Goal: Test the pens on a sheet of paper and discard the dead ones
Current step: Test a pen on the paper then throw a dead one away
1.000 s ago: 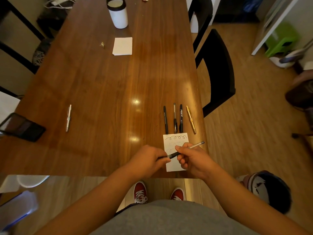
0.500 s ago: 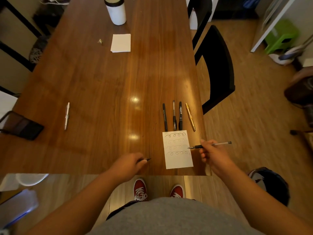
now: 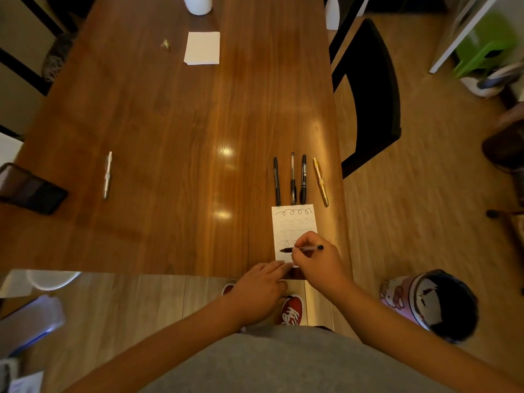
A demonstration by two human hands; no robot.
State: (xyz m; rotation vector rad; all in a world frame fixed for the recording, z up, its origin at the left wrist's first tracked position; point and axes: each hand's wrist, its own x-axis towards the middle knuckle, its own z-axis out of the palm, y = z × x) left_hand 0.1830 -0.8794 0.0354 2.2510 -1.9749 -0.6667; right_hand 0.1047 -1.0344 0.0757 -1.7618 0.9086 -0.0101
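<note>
A small white sheet of paper (image 3: 295, 222) lies at the table's near right edge, with several rows of looped scribbles on it. My right hand (image 3: 319, 263) grips a thin uncapped pen (image 3: 310, 247), whose tip touches the sheet below the lowest row. My left hand (image 3: 261, 290) presses its fingertips on the sheet's lower left corner; no cap shows in it. Just beyond the sheet lie a slim black pen (image 3: 276, 181), a clear pen (image 3: 292, 180), a black marker (image 3: 303, 178) and a yellow pen (image 3: 321, 181). A white pen (image 3: 107, 175) lies alone far left.
A patterned bin (image 3: 431, 304) stands on the floor right of me. A black chair (image 3: 368, 95) is at the table's right side. A stack of blank sheets (image 3: 202, 48), a white cup (image 3: 197, 4) and a dark case (image 3: 31, 188) are on the table.
The cap came off the pen and my hands parted. Since then my right hand has brought the pen tip down onto the sheet, and my left hand has moved right onto its lower corner.
</note>
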